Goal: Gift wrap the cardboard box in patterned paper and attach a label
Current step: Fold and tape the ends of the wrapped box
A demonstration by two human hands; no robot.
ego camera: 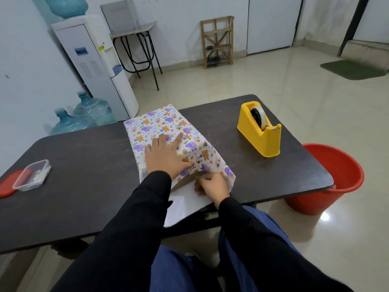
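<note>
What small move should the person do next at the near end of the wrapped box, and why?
Probably fold the loose white flap up over the open near end. The left hand presses the patterned paper flat on top, the right hand is at that end, and the flap lies unfolded.

The glossy wrapping paper (166, 127) is white, printed with purple elephants, orange bears, rainbows and small green sprigs; its underside (183, 205) is plain white; the flat laminate table (84, 165) is dark brown; the blocky plastic tape dispenser (260, 142) is bright yellow, its wheel (254, 115) black, its tape roll (263, 121) off-white; the round plastic bucket (341, 186) is red; the clear plastic tub (31, 175) has a red lid (7, 184); the sleeves (147, 207) are black, the trousers (263, 228) blue.
</note>
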